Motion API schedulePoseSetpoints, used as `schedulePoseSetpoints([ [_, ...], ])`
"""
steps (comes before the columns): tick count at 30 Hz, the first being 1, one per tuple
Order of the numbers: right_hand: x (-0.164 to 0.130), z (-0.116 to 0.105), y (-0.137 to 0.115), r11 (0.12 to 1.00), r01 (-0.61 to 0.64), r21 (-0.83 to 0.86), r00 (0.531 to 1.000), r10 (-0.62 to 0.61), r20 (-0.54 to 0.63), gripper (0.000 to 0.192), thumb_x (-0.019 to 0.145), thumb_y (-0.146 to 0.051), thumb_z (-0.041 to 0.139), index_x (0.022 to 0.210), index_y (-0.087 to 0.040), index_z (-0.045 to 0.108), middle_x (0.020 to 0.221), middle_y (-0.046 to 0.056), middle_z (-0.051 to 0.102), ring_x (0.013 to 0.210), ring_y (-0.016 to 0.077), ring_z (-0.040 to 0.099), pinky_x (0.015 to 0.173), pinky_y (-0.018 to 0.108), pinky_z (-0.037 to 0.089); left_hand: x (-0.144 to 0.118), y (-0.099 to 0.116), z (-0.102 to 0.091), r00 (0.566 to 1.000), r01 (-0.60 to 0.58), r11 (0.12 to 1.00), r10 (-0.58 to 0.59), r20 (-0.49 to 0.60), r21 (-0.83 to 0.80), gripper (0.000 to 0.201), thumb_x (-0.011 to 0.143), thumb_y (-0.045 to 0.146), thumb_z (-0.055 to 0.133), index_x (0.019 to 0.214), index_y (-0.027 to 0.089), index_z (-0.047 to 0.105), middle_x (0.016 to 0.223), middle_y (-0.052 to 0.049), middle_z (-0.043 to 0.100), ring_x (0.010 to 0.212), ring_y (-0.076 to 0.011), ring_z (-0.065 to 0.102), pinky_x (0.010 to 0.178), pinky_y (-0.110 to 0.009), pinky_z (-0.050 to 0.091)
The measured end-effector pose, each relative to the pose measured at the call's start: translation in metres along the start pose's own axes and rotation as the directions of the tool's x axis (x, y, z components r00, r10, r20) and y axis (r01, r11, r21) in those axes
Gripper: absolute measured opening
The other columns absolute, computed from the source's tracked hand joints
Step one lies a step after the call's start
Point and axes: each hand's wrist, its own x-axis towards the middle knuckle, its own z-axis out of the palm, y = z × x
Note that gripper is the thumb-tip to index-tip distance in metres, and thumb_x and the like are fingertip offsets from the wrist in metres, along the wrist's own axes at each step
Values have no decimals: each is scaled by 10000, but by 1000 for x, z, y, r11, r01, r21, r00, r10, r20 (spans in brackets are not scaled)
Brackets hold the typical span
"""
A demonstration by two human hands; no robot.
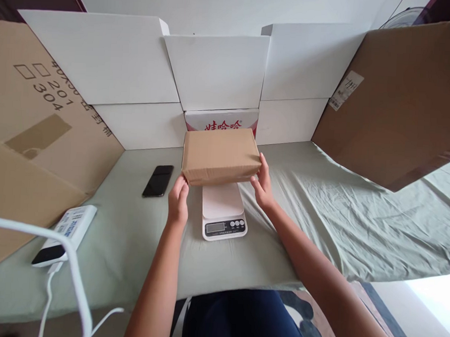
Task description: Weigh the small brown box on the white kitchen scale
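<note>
A brown cardboard box [220, 151] is held between my two hands, over the back part of a white kitchen scale [223, 203]. My left hand [178, 198] grips the box's near left corner, its fingers partly hidden beneath. On the other end, my right hand [263, 182] clasps the right side, thumb toward the near face. The box covers the rear of the scale's plate; whether it touches the plate I cannot tell. The scale's small display and buttons face me, and no digits can be read on it.
A black phone [158, 181] lies left of the scale. Farther left is a white power bank [65, 235] with a white cable [75, 271]. Large cartons stand at the left [44, 111] and right [395, 101]. White boxes [218, 71] line the back of the green cloth [139, 244].
</note>
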Motion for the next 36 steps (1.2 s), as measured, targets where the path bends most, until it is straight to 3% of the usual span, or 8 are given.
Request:
schedulePoseSetpoints([
  [5,-52,-19,-21,998,-38,-45,998,40,41,732,1048,-641,423,1695,-394,185,1695,71,357,1553,345,391,1190,567,477,-69,17,-12,998,-7,1000,8,70,-18,747,959,611,598,1542,145,564,1547,-197,598,1540,-376,442,1253,-489,385],
  [8,-67,-23,-28,995,-95,-24,994,96,54,706,1061,-614,425,1691,-387,200,1681,84,366,1533,341,411,1167,545,493,-89,17,-16,997,14,1000,-13,76,-8,770,950,622,606,1543,133,562,1546,-214,594,1525,-399,458,1240,-508,403],
  [15,-68,-17,-31,996,-92,-5,995,92,41,671,1053,-628,434,1654,-365,293,1607,108,434,1478,327,460,1118,516,522,-88,12,-19,997,71,996,-69,35,-61,705,963,584,604,1535,173,572,1517,-196,622,1498,-375,503,1240,-528,400],
  [22,-65,-20,-33,997,-45,-65,998,47,30,699,1036,-646,440,1658,-364,292,1556,128,480,1431,349,503,1094,559,526,-86,13,-20,995,102,993,-102,5,-60,699,938,604,628,1508,200,601,1531,-186,613,1519,-367,478,1258,-529,368],
  [27,-48,-40,-29,997,-64,-50,969,50,-242,712,1028,-631,417,1675,-456,177,1516,102,485,1371,343,563,1056,589,547,-76,22,-27,988,-22,994,5,-155,-103,668,937,606,614,1505,254,614,1668,-141,474,1573,-349,394,1289,-487,315],
  [29,-44,-44,-29,996,-90,-26,957,80,-277,686,1032,-614,411,1666,-470,192,1497,97,502,1352,337,583,1042,587,558,-74,24,-29,984,-32,993,12,-179,-110,650,945,615,592,1486,258,634,1672,-129,472,1572,-341,398,1288,-477,321],
  [36,-54,-28,-40,991,-127,52,992,128,-18,682,1039,-665,418,1655,-390,322,1554,110,553,1395,335,586,1089,553,546,-82,17,-22,988,135,988,-139,-60,-79,749,910,670,620,1488,194,626,1552,-206,591,1504,-388,492,1247,-552,380],
])
